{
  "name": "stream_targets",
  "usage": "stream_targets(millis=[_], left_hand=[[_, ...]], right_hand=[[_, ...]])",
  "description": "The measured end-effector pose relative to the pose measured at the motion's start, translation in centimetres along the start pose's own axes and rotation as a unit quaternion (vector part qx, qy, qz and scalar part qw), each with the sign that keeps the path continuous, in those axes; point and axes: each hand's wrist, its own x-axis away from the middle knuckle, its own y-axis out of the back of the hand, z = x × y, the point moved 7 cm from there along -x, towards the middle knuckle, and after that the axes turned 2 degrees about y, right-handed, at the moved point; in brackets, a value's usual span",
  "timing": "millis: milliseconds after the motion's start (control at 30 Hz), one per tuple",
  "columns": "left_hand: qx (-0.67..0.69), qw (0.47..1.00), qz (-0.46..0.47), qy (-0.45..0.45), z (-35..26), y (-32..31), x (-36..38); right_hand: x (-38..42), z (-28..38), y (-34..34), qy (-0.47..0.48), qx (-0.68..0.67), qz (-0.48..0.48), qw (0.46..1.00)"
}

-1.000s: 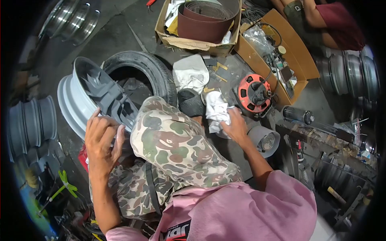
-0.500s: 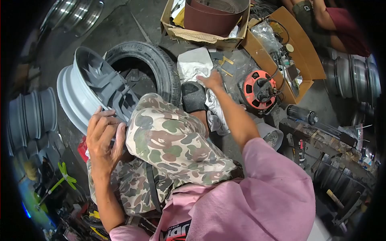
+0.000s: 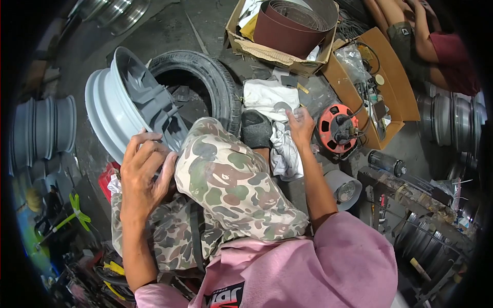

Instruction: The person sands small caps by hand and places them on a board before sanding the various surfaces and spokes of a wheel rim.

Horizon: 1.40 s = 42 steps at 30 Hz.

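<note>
A grey wheel rim point(image 3: 105, 110) leans upright on the left, its spoked face turned toward the tire point(image 3: 223, 84). My left hand point(image 3: 146, 172) is at the rim's near edge, fingers bent and apart, thumb beside my knee. Past my foot, my right hand point(image 3: 301, 126) is over the white cloth point(image 3: 264, 97), thumb and fingers pinched at a small dark grey piece point(image 3: 282, 107). A crumpled white cloth point(image 3: 285, 156) lies just below that hand, beside my black sandal point(image 3: 256, 129).
An orange cable reel point(image 3: 328, 128) stands to the right. Behind are a box with a brown abrasive roll point(image 3: 292, 33) and an open cardboard box point(image 3: 400, 97) of tools. Another person's arm point(image 3: 423, 38) shows at top right. More rims point(image 3: 43, 131) stand left.
My right hand has drawn back toward me from the white cloth, and the small grey piece now shows at its fingertips. The view has shifted, and the cloth looks more spread out.
</note>
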Motion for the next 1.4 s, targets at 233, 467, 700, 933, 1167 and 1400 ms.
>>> stream_targets(millis=[233, 467, 700, 933, 1167, 1400], left_hand=[[0.014, 1.000, 0.006, 0.023, 0.1, 0.2, 0.0], [0.003, 1.000, 0.003, 0.004, -0.2, 0.1, 0.1], [0.000, 1.000, -0.005, 0.014, 0.2, 0.2, -0.4], [0.025, 0.999, 0.005, 0.020, 0.1, 0.6, 0.3], [0.050, 0.999, 0.017, 0.008, 0.5, 0.3, 0.9], [0.093, 0.995, -0.041, 0.010, 0.8, 1.7, 0.6]], right_hand=[[-1.8, -0.4, -0.5, 0.036, 0.075, -0.025, 0.996], [-3.1, 5.5, -7.8, 0.245, 0.222, 0.142, 0.933], [-6.6, -0.5, -16.2, 0.167, 0.362, 0.289, 0.870], [-2.4, -5.6, -6.6, 0.146, 0.315, 0.348, 0.871], [-6.8, 0.4, -5.1, 0.145, 0.216, 0.147, 0.954], [-12.4, -1.7, -9.4, 0.097, 0.268, 0.189, 0.940]])
